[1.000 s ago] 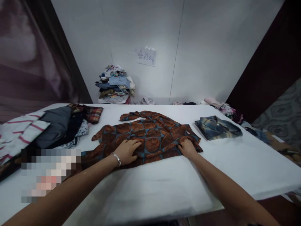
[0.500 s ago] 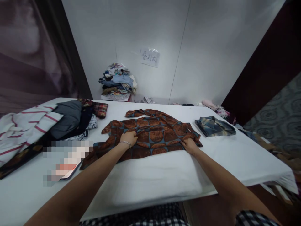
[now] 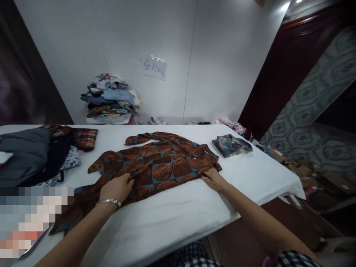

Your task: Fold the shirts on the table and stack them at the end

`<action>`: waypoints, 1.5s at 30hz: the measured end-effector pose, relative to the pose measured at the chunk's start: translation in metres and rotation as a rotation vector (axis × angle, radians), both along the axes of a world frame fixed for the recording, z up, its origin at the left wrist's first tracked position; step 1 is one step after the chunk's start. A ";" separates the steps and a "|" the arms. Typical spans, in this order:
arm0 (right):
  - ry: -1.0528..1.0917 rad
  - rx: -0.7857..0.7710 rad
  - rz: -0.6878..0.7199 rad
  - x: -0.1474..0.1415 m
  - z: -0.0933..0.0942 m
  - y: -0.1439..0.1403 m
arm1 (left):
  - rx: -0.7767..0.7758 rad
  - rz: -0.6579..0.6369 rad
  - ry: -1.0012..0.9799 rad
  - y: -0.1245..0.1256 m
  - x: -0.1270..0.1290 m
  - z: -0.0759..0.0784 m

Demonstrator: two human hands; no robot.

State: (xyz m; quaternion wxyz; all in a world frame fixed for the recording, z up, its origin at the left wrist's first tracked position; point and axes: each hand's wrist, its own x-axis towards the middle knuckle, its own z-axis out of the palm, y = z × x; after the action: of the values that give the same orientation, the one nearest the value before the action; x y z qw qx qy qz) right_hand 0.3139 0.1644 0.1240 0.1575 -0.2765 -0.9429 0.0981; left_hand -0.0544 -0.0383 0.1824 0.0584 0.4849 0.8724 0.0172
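Since half a second ago the left hand (image 3: 116, 188) has slid back from the middle of the rust-and-blue patterned shirt (image 3: 164, 163) toward its near left side, and the view has swung right. Now that left hand, a bangle (image 3: 109, 202) on the wrist, pinches a fold of cloth by the near left sleeve, fingers closed on the fabric. Over on the other side the right hand (image 3: 213, 180) presses the near right hem, fingers curled onto the edge. The shirt lies spread flat on the white table (image 3: 180, 218), near the front edge, one sleeve trailing toward the blurred patch at lower left. This looks like the smoothing-and-squaring stage of a fold; the next move would call for both hands lifting one side evenly so the cloth does not bunch. Left of the shirt sits a heap of loose clothes (image 3: 41, 155), close enough that the trailing sleeve could catch it. Further right, a folded plaid shirt (image 3: 232, 144) rests well apart. Beyond the table, a stack of garments (image 3: 109, 98) leans at the wall, under a paper sign (image 3: 155, 68)
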 end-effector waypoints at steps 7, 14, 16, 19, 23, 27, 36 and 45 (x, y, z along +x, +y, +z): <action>0.257 -0.153 -0.175 0.024 -0.007 0.012 | -0.011 0.014 -0.026 -0.014 0.000 -0.001; 0.406 -0.264 -0.387 0.027 -0.007 0.021 | -0.035 0.007 -0.045 -0.020 0.002 -0.012; 0.439 -0.193 -0.394 0.025 0.000 0.017 | 0.024 -0.019 0.016 -0.022 0.002 -0.010; 0.476 -0.031 -0.289 0.012 0.008 0.011 | 0.182 -0.071 0.088 -0.023 0.001 -0.008; 0.289 0.032 -0.109 -0.014 0.001 0.010 | 0.240 -0.046 0.031 -0.020 0.001 -0.012; -0.050 0.003 -0.165 -0.026 -0.026 0.015 | 0.186 0.037 -0.056 -0.020 -0.002 -0.016; -0.188 0.125 -0.201 -0.018 -0.056 0.024 | 0.046 0.078 -0.040 -0.015 -0.007 -0.019; -0.205 0.130 -0.190 -0.017 -0.066 0.032 | 0.166 0.153 0.045 -0.019 -0.043 0.006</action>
State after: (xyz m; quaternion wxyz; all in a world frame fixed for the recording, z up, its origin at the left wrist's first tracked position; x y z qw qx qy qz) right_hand 0.2974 0.1964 0.0581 0.0867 -0.3622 -0.9280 -0.0071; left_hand -0.0977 -0.0577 0.1880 -0.0031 0.4202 0.9036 0.0831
